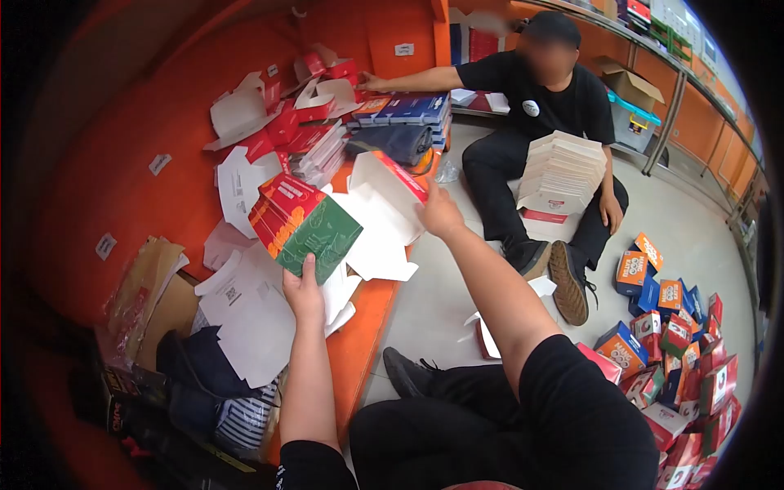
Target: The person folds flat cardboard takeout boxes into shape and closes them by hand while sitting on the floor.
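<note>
My left hand [304, 287] grips a red and green printed food box [306, 224] by its lower edge, with the thumb on the green side. The box is tilted above the orange bench. My right hand [441, 211] is closed on the end of a partly folded carton [392, 184], red outside and white inside, whose flaps hang open. Beneath both lie unfolded white carton sheets [253, 327], one with a printed square code. Part of the right fingers is hidden behind the carton's red edge.
Flat cartons [318, 155] and blue boxes [416, 110] are stacked on the orange bench [371, 347]. Facing me, a co-worker [539, 98] sits on the floor with a stack of cartons [563, 173] between the legs. Many finished boxes [678, 351] lie piled at right.
</note>
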Action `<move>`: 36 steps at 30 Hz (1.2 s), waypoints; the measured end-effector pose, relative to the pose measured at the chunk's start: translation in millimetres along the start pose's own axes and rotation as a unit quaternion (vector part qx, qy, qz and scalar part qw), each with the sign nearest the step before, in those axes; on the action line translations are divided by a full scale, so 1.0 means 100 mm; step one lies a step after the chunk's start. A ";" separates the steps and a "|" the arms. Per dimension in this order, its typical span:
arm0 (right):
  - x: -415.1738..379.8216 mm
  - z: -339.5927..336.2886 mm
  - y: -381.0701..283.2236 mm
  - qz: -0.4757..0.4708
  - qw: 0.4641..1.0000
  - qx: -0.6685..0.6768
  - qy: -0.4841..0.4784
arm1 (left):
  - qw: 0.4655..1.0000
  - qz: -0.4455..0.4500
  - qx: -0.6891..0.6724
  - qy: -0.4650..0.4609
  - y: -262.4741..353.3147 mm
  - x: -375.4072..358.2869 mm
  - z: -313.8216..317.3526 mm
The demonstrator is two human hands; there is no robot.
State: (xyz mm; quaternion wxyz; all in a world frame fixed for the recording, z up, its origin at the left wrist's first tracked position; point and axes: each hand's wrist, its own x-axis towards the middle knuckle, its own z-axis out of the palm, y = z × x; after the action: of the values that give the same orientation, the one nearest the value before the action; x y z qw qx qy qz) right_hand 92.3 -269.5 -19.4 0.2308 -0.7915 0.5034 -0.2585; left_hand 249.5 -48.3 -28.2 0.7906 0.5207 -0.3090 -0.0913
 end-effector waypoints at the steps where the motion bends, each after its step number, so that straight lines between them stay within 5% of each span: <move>1: 0.06 0.04 0.10 0.021 0.999 -0.002 -0.028 | 1.000 0.006 0.017 0.004 0.07 0.01 0.01; 7: -0.22 -0.16 0.96 0.015 0.997 0.067 0.041 | 0.995 0.003 0.102 -0.013 -0.08 0.10 0.02; 12: -0.89 -0.67 1.77 0.110 0.934 0.336 0.045 | 0.951 0.035 0.287 -0.106 -0.28 0.00 0.12; 15: -1.44 -0.71 1.92 0.186 0.863 0.468 0.037 | 0.955 0.044 0.287 -0.062 -0.33 -0.09 0.18; 16: -1.66 -0.73 1.82 0.173 0.872 0.456 0.050 | 0.957 0.143 0.251 0.000 -0.38 -0.18 0.23; 19: -2.04 -0.58 1.70 0.128 0.871 0.472 0.046 | 0.950 0.139 0.260 0.104 0.01 -0.65 0.37; 20: -2.11 -0.53 1.74 0.106 0.883 0.456 0.032 | 0.970 0.139 0.196 0.033 0.10 -0.78 0.38; 22: -2.19 -0.44 1.82 0.069 0.899 0.432 0.005 | 0.995 -0.017 0.011 -0.097 0.44 -1.03 0.51; 23: -2.20 -0.58 1.75 0.084 0.921 0.380 -0.016 | 0.986 -0.072 0.009 -0.151 0.62 -1.07 0.55; 25: -2.17 -0.68 1.76 0.095 0.883 0.451 -0.091 | 0.968 -0.137 0.000 -0.210 0.88 -1.03 0.58; 31: -2.34 -0.67 1.64 0.044 0.925 0.369 -0.086 | 0.886 -0.165 0.081 -0.426 1.15 -1.22 0.63; 36: -2.47 -0.46 1.53 -0.007 0.891 0.454 -0.022 | 0.972 -0.097 -0.083 -0.197 1.01 -1.74 0.62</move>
State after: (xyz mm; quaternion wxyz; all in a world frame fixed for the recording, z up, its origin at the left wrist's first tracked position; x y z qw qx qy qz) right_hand -129.9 -106.9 -123.6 0.5744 -0.6094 0.3206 -0.4426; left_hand 57.4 29.9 8.6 0.7422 0.4522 -0.3980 -0.2937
